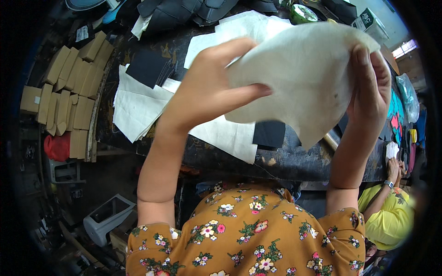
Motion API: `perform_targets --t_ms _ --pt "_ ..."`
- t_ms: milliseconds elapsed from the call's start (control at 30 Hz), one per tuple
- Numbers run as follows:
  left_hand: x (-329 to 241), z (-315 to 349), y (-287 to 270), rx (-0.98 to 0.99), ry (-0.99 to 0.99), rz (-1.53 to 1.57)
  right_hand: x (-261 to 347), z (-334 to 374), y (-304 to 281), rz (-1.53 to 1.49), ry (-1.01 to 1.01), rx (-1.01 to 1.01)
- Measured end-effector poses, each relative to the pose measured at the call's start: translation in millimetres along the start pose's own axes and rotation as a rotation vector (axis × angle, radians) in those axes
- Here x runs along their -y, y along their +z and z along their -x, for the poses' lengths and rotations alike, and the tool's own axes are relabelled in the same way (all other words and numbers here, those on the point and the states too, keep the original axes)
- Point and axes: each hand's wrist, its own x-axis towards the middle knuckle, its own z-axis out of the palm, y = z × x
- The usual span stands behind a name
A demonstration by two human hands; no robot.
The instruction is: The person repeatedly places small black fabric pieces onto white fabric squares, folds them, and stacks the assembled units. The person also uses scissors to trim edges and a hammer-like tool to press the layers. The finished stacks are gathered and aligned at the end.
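Note:
A cream-white cut fabric piece (304,78) with a curved outline is held up over the dark worktable (216,165). My left hand (214,80) grips its left edge, thumb on the near face and the other fingers partly hidden behind. At the far right edge, my right hand (370,80) pinches the cloth between curled fingers and thumb. Below it on the tabletop lie white fabric pieces (138,110), some stacked, and a black piece (269,134). Another black piece (149,69) rests near my left forearm. More white sheets (251,23) are behind the raised piece.
Brown cardboard boxes (69,76) are stacked left of the table, near a red bundle (58,146). A grey plastic stool (108,221) stands lower left. Black padded pieces (179,16) and a green tape roll (304,14) sit at the back. A person in yellow (389,211) works at right.

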Motion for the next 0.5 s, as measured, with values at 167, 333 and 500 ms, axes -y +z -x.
perform_targets --t_ms 167,333,500 --pt "22 69 -19 -0.034 -0.27 0.707 -6 32 18 0.019 0.21 0.106" --pt "79 99 10 -0.169 -0.542 0.602 -97 37 23 0.121 0.638 0.219" --pt "99 105 32 -0.242 -0.642 0.162 -147 42 22 0.408 0.692 0.231"
